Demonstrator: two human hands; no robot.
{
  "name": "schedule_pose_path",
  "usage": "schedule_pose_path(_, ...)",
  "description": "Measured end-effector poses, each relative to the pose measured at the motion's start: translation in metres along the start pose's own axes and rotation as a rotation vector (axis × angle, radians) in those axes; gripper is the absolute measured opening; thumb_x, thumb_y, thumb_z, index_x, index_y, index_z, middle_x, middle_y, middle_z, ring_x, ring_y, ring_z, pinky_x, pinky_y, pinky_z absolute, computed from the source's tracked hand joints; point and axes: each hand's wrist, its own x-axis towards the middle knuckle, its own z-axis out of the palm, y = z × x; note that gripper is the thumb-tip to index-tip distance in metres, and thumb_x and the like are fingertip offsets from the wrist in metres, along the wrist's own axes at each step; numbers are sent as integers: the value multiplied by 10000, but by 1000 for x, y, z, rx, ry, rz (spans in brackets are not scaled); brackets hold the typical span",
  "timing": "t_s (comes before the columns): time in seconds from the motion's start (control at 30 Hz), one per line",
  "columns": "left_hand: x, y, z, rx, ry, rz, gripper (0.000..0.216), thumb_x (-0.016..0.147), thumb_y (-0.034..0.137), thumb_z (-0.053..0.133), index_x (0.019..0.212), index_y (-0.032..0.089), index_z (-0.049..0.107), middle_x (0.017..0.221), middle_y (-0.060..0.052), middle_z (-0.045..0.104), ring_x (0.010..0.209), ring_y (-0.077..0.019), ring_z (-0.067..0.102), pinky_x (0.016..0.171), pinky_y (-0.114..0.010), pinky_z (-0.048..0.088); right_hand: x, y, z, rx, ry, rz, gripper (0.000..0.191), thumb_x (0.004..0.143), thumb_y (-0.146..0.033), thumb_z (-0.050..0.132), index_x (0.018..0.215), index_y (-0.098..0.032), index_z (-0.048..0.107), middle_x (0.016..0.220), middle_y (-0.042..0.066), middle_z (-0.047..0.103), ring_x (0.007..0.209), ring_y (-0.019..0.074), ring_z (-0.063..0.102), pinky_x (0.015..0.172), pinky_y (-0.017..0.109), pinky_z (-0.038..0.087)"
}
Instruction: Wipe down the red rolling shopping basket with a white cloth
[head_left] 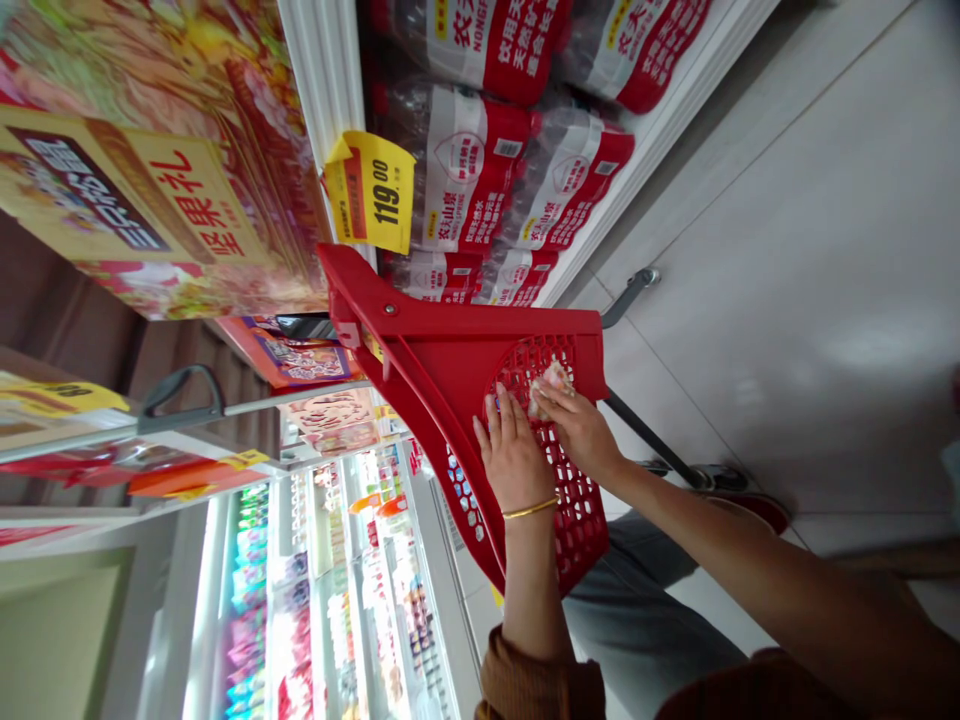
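Note:
A red plastic shopping basket [450, 335] with a perforated side stands in the middle of the sideways-tilted view. My left hand [516, 455], with a gold bangle [530, 509] at the wrist, lies on its perforated side, fingers stretched out. Just to the right, my right hand [577, 425] presses a crumpled whitish-pink cloth [556, 378] against the holes. Its fingertips are bent over the cloth, which is partly hidden beneath them. Dark metal legs [651, 438] extend from the basket towards the floor.
Red-labelled water bottles [480, 165] fill a low shelf by the basket, with a yellow price tag [371, 192] on its edge. Large gift boxes [150, 180] stand above. A dark grey handle [184, 392] is at left. Lit shelves [337, 590] lie beyond; tiled floor [825, 330] at right.

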Motion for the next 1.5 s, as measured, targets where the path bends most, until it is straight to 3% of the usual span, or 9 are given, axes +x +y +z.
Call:
schedule_pose_path(0.23,-3,-8,-2,19,33,40,524,894,152,409,1416,141,367,1518,-87,282,1420,-272,201,1159,-487,220,-9,-13,-9,-117,-8,-10,399,827,-37,443,1140,-169,652,1210,91,646,1135,230,582,976,425,489)
schedule_pose_path(0.33,-2,-8,-3,23,38,37,525,895,148,411,1418,133,362,1519,-88,277,1421,-284,193,1154,-498,237,-5,-18,-14,-106,41,-1,342,809,-50,465,1004,-207,699,1071,53,702,1006,215,632,906,393,525)
schedule_pose_path(0.4,-1,-7,-4,19,36,42,522,897,129,393,1418,123,359,1521,-81,272,1418,-281,203,1158,-482,239,6,-18,-17,-60,101,6,366,811,-43,436,1010,-215,689,1059,47,698,1027,208,623,926,396,516)
schedule_pose_path(0.47,-1,-7,-5,9,29,40,520,891,105,381,1411,119,373,1520,-74,277,1418,-278,200,1163,-469,234,22,-15,-16,-13,148,18,441,826,-30,387,1142,-214,634,1182,61,646,1168,205,554,1011,421,466)
schedule_pose_path(0.57,-1,-6,-6,-11,18,29,534,871,75,387,1401,133,395,1519,-67,282,1423,-271,179,1165,-463,230,45,-7,-10,32,116,12,607,839,2,318,1396,-224,401,1464,66,404,1378,182,326,1118,445,348)
schedule_pose_path(0.63,-2,-6,-6,-20,14,26,550,856,65,404,1402,133,392,1523,-70,275,1427,-269,164,1167,-462,226,54,-2,-4,57,37,-42,671,836,21,302,1457,-229,280,1528,63,288,1421,178,220,1138,462,304)
schedule_pose_path(0.73,-2,-7,-4,-29,24,25,560,853,69,418,1408,130,380,1524,-71,272,1427,-270,165,1167,-464,226,53,0,2,56,-20,-52,696,835,32,306,1475,-231,233,1539,65,257,1428,182,193,1143,468,286)
schedule_pose_path(1.27,-1,-13,-9,-8,51,64,512,894,80,354,1403,126,386,1498,-96,322,1396,-234,278,1142,-428,302,20,-18,-9,-63,-112,-54,608,795,28,396,1362,-181,466,1422,83,455,1303,200,449,1072,406,423)
schedule_pose_path(1.5,3,-21,-19,34,63,71,470,914,164,374,1381,166,425,1484,-61,350,1403,-231,269,1175,-537,100,13,-30,-17,-164,-124,-111,432,758,-10,472,1132,-132,650,1228,118,633,1106,230,621,944,375,530)
